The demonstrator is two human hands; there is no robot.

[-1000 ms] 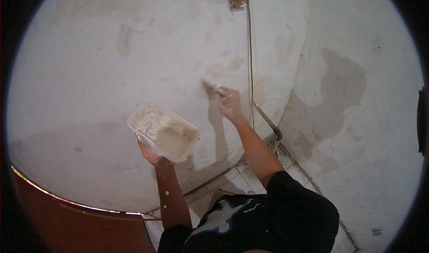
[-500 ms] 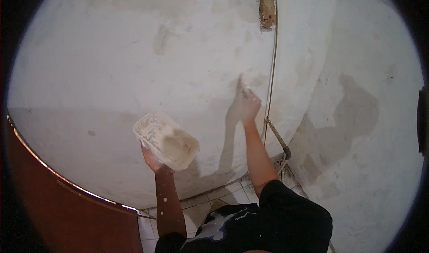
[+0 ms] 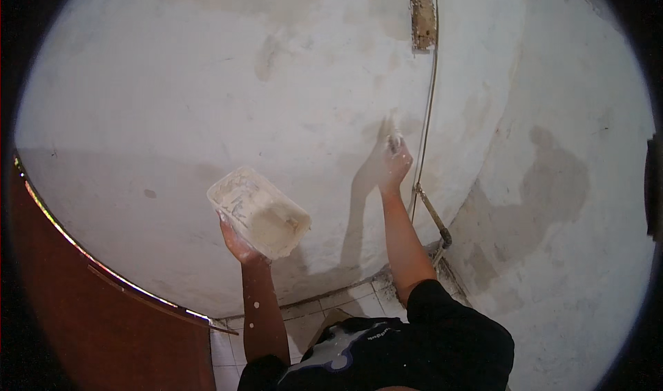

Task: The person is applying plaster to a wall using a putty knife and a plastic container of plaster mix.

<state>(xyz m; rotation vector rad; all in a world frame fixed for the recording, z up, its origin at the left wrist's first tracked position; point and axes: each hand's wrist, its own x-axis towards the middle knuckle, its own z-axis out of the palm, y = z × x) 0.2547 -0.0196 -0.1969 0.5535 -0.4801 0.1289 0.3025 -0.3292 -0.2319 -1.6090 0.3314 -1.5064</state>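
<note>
Wall point(image 3: 159, 101): patchy off-white, a pipe point(image 3: 434, 215) angled near its corner.
Floor point(image 3: 349, 296): pale tiles.
Plastic tub point(image 3: 297, 239): paste-smeared, tilted above the left hand point(image 3: 242, 246), fingers gripping its underside (mostly hidden).
Small tool point(image 3: 394, 142): blurred, pinched in the right hand's point(image 3: 396, 164) fingers, near the wall.

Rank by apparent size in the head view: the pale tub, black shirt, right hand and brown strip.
1. Black shirt
2. Pale tub
3. Right hand and brown strip: too alike to rank
</note>
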